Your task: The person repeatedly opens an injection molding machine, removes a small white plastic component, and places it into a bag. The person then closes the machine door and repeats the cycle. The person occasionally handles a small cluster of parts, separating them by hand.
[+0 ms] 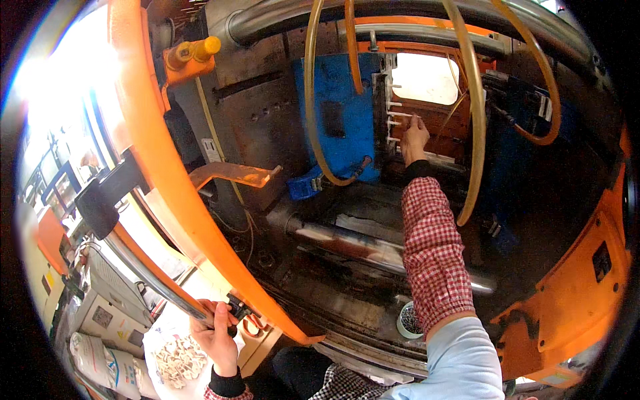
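Inside the machine, my right hand [415, 139] reaches up with its fingers pinched on one of several thin white plastic pins [403, 114]. These stick out in a column from the edge of a blue mould half [347, 113]. A checked sleeve covers my right forearm. At the lower left, my left hand [219, 340] is closed at the lower end of the orange sliding door [190, 200], beside a black latch [241, 309] and a curved metal bar [157, 280]. Its fingers partly hide what they grip, which looks like the door's handle.
Yellowish hoses [475, 120] hang before the mould. A polished rod [353, 245] crosses below my right arm. A cup of small dark bits [409, 321] stands on the ledge. Off-white parts [179, 360] lie in a bag outside, near red-handled scissors [253, 327].
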Demonstrator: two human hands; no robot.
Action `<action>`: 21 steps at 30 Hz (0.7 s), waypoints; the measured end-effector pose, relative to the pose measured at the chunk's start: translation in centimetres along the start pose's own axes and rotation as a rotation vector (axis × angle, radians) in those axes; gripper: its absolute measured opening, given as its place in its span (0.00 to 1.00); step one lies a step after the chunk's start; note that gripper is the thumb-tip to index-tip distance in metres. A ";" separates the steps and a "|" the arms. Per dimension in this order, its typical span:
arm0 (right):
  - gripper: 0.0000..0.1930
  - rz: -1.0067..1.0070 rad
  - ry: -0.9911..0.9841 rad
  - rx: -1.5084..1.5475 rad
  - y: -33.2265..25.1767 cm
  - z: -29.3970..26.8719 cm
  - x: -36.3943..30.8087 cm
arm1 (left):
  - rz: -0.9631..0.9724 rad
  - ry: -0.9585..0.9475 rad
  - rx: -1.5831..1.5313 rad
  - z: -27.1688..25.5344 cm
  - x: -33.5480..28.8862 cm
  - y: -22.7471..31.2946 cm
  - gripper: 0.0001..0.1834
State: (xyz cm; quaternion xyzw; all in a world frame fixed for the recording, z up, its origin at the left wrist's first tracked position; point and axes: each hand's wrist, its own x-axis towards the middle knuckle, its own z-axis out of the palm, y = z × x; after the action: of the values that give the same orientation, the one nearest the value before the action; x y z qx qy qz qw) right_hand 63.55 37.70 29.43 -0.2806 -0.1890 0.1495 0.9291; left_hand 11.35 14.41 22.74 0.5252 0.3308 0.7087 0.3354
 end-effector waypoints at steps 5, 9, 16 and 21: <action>0.12 -0.119 0.074 -0.075 0.8 -0.7 1.5 | 0.012 -0.007 0.017 0.7 0.0 -0.1 0.07; 0.15 -0.012 0.215 -0.440 -3.9 3.9 -8.1 | 0.039 0.029 0.069 -1.0 -0.2 0.9 0.07; 0.14 -0.479 0.038 -0.641 -9.1 -3.1 -31.6 | 0.046 0.005 0.261 -1.7 -1.6 0.1 0.17; 0.07 -0.458 -0.895 -0.616 -13.3 -13.4 -49.2 | 0.428 -0.115 0.558 -5.0 -11.6 0.0 0.48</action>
State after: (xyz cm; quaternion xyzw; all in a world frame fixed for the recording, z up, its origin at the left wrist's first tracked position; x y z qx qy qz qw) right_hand 28.14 1.94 13.68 -0.3990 -0.6533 -0.0126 0.6433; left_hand 9.06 4.28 15.55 0.6931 0.3745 0.6145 0.0412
